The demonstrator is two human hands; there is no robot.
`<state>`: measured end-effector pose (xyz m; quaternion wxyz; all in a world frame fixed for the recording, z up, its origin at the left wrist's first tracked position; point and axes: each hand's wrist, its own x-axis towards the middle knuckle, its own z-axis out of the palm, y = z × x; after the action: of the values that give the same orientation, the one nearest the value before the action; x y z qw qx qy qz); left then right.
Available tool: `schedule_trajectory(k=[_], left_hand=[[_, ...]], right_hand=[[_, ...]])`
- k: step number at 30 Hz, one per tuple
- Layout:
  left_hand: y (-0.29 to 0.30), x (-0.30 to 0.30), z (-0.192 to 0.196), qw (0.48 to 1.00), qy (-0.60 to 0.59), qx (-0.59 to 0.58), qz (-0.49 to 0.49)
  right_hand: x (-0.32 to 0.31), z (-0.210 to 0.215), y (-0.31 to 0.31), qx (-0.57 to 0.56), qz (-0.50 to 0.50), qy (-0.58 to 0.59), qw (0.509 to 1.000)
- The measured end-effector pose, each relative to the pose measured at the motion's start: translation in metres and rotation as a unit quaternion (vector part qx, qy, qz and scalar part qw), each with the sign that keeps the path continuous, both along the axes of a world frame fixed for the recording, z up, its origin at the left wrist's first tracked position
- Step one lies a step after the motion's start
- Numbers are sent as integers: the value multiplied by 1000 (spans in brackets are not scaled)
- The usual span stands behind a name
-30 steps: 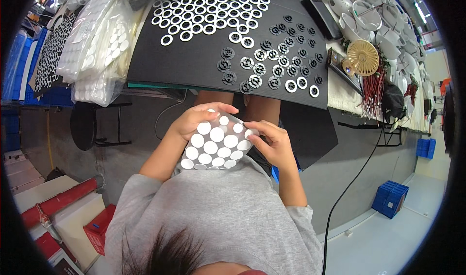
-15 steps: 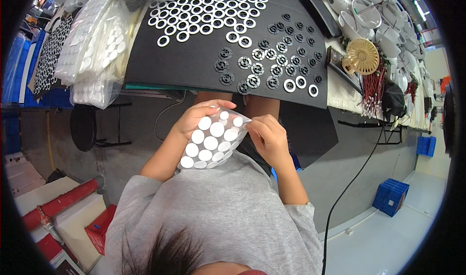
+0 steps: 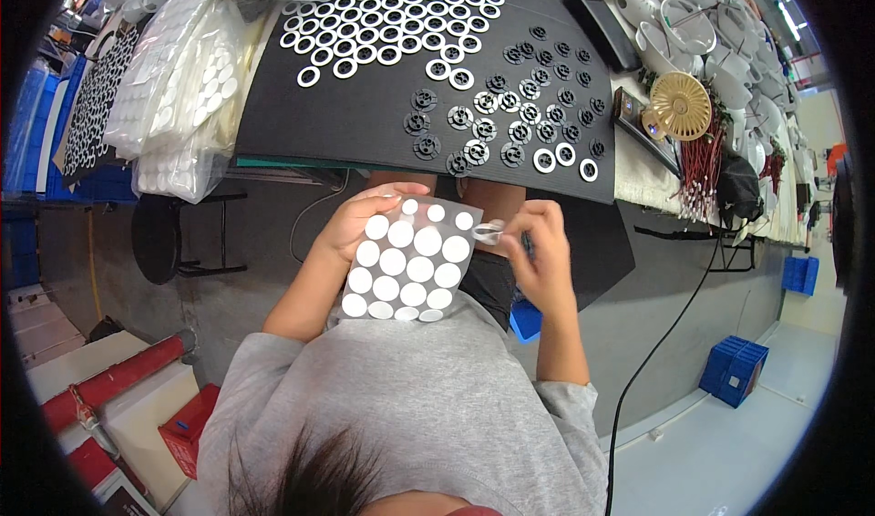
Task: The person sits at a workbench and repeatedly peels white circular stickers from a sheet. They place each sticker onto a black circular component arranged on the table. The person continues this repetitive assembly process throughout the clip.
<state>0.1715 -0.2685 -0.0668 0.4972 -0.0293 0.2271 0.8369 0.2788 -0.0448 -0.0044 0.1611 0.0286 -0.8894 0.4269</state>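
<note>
My left hand (image 3: pixel 359 223) grips the upper left edge of a clear sheet of round white stickers (image 3: pixel 406 271), thumb on top, above my lap. Rows of white discs cover the sheet, smaller ones along its far edge. At the sheet's upper right corner, my right hand (image 3: pixel 545 252) pinches a small curled piece of whitish film (image 3: pixel 488 233). Motion blurs that piece, so I cannot tell whether it is a sticker or backing. Beyond my hands, black round parts (image 3: pixel 511 155) and black parts with white rings (image 3: pixel 544 160) lie on a black board (image 3: pixel 328 124).
Plastic bags of white discs (image 3: pixel 187 106) lie at the left. On the right are a yellow fan (image 3: pixel 680 106), a dark box (image 3: pixel 603 29), red wires (image 3: pixel 700 180) and grey-white shells (image 3: pixel 688 25). A stool (image 3: pixel 157 240) and blue crate (image 3: pixel 734 370) stand below.
My right hand has moved right, drawing the curled film piece off the sheet's corner. The sheet, bent before, now lies flatter and faces up. My left hand keeps its grip.
</note>
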Motion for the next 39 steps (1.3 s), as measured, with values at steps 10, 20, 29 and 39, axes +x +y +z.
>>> schedule_trajectory(k=[10,20,29,39], left_hand=[[-9,-2,-8,1000,3,-15,9],[-10,-4,-9,999,19,-34,6],[-6,-5,-14,1000,-5,-7,-9],[-5,-3,-9,1000,-3,-18,-8]], right_hand=[[-34,11,103,-170,-214,-1,962],[-56,-22,133,-79,-246,-20,966],[-54,-19,128,-54,-251,-27,966],[-54,-19,124,-62,-269,-23,961]])
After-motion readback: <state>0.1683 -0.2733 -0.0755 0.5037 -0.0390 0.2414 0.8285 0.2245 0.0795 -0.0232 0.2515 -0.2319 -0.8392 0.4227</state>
